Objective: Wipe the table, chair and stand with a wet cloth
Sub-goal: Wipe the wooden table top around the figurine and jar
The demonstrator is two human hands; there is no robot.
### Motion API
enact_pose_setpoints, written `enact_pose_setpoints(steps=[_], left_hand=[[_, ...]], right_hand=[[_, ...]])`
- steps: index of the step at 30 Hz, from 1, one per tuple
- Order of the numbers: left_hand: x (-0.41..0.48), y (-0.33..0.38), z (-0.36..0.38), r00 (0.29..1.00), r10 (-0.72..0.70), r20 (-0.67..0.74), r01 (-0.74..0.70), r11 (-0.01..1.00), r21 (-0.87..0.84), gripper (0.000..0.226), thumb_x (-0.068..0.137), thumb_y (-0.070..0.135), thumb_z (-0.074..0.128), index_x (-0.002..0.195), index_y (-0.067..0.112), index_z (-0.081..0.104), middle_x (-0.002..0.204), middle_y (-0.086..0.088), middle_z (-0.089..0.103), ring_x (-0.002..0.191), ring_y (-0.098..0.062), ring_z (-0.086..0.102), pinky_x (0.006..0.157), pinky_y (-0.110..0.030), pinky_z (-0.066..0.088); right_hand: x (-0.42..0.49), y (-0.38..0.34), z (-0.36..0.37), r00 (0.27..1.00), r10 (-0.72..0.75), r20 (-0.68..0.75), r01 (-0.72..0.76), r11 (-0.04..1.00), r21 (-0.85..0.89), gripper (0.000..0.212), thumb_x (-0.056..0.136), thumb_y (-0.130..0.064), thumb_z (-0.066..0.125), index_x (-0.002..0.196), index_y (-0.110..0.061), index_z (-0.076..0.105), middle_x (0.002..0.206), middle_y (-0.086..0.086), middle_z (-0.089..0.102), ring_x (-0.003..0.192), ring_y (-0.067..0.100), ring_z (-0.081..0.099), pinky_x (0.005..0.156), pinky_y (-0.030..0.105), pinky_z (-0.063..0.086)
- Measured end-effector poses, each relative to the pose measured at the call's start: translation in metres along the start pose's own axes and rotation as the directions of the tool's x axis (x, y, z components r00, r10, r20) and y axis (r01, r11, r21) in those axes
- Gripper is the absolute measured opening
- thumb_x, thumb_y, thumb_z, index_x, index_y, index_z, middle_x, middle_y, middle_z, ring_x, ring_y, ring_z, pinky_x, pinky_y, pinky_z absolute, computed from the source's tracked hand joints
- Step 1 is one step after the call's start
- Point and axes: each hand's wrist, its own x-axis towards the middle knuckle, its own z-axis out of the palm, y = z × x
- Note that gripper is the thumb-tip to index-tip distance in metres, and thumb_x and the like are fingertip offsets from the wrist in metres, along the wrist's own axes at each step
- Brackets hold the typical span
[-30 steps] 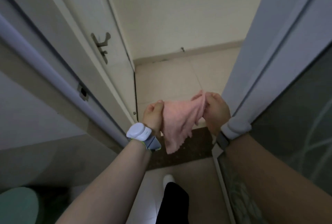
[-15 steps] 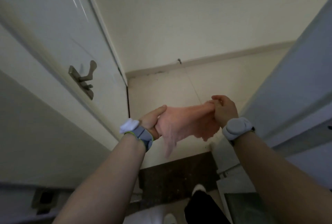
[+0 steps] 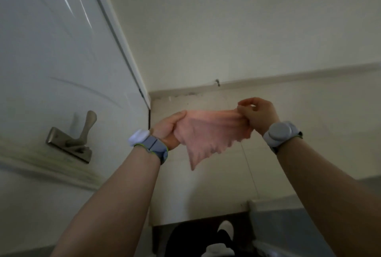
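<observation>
A pink cloth [image 3: 208, 133] hangs stretched between both hands in front of me, one corner drooping down. My left hand [image 3: 169, 129] grips its left edge with the fingers closed around it. My right hand [image 3: 257, 112] pinches the right edge between thumb and fingertips, slightly higher. Both wrists wear grey bands. No table, chair or stand is in view.
A white door [image 3: 61, 60] with a metal lever handle [image 3: 78, 137] stands open close on my left. Ahead is a cream wall [image 3: 226, 19] and a tiled floor [image 3: 309, 122] with a skirting line. A dark threshold [image 3: 185, 225] and my feet show below; a door frame edge sits at lower right.
The view has moved forward through the doorway and tilted up. My hands have drawn apart, pulling the cloth out wider between them.
</observation>
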Motion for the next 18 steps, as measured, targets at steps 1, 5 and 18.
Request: enact_pose_setpoints(steps=[1,5,18], left_hand=[[0.014,0.011,-0.005,1.000,0.019,0.019,-0.019,1.000,0.000,0.037,0.097,0.023,0.042,0.122,-0.003,0.051,0.105,-0.015,0.061,0.098,-0.025,0.058,0.082,-0.034,0.053],[0.079,0.064,-0.014,0.982,0.169,-0.088,-0.169,0.986,0.006,0.016,0.093,0.010,0.049,0.104,-0.001,0.053,0.095,-0.017,0.055,0.086,-0.024,0.057,0.076,-0.032,0.052],[0.286,0.191,0.053,0.926,0.373,-0.053,-0.207,0.624,0.754,0.028,0.084,0.021,0.067,0.111,0.023,0.061,0.101,-0.012,0.066,0.086,-0.025,0.064,0.081,-0.036,0.054]], right_hand=[[0.016,-0.003,0.001,1.000,-0.010,0.000,0.010,1.000,-0.029,0.009,0.084,-0.015,0.065,0.089,-0.022,0.068,0.062,0.008,0.061,0.045,0.010,0.050,0.047,0.024,0.044],[0.085,-0.014,0.005,0.996,-0.005,-0.089,0.002,0.999,-0.039,0.018,0.089,-0.010,0.055,0.100,-0.020,0.066,0.069,0.008,0.062,0.059,0.015,0.055,0.054,0.021,0.044],[0.226,-0.007,-0.064,0.827,0.191,-0.529,-0.141,0.981,0.134,0.031,0.092,-0.003,0.041,0.096,-0.018,0.068,0.080,0.011,0.062,0.070,0.022,0.056,0.055,0.023,0.048]])
